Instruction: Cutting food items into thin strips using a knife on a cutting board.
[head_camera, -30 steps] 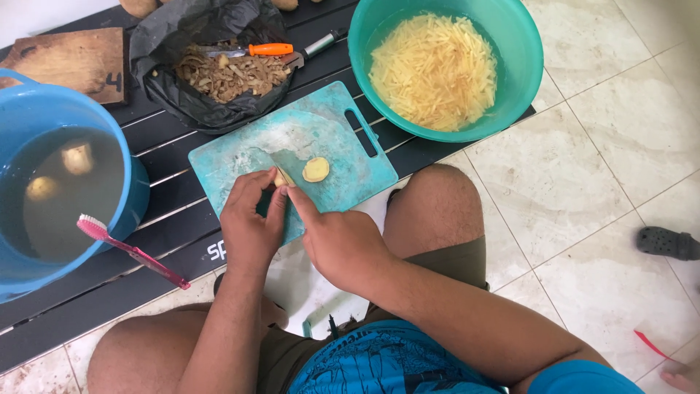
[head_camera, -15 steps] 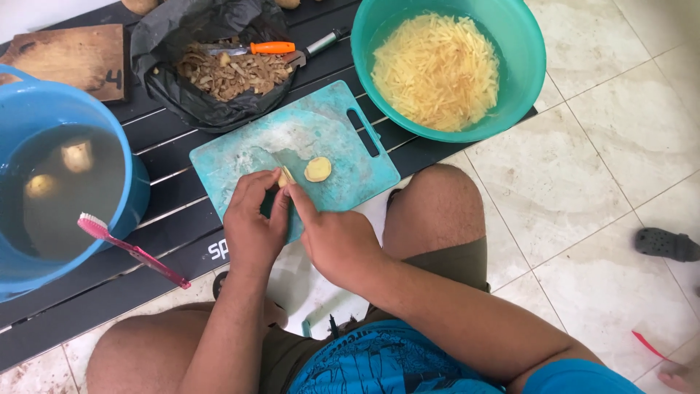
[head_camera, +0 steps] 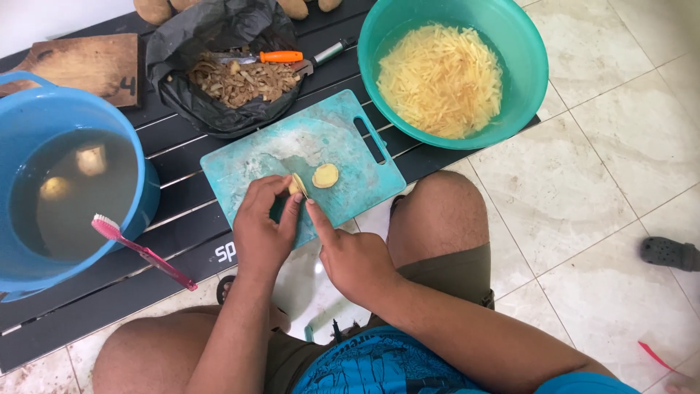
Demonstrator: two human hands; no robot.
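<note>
Surface (head_camera: pixel 182 157): low, dark, slatted; carries all items below.

Blue tub (head_camera: pixel 44 117), far left: filled with water, two peeled potatoes (head_camera: pixel 91 159) sunk in it. A pink toothbrush (head_camera: pixel 142 250) leans across its near rim, bristle end over the water.

Wooden board (head_camera: pixel 80 66), back left, bare, just behind the tub.

Black plastic bag (head_camera: pixel 211 66), back centre: lies open, holding brown peelings (head_camera: pixel 240 82). An orange-handled peeler (head_camera: pixel 281 56) rests on the bag's far edge. Whole unpeeled potatoes (head_camera: pixel 153 9) show at the top edge behind it.

Teal bowl (head_camera: pixel 452 69), back right: holds a heap of pale yellow potato strips (head_camera: pixel 441 80). It touches the far corner of the cutting board.

Teal cutting board (head_camera: pixel 343 157), centre, with a handle slot on its right side. One cut potato slice (head_camera: pixel 325 176) lies flat on it, just right of the hands.

Left hand (head_camera: pixel 264 226): grip clamped on a small potato piece (head_camera: pixel 297 185), fingertips on top of it, pressing it to the board.

Right hand (head_camera: pixel 350 255): closed on a knife whose handle is hidden in the fist; forefinger stretched forward, tip just beside the potato piece. The blade itself cannot be made out between the hands.

Grey sandal (head_camera: pixel 669 253): on the tiled floor, far right.
</note>
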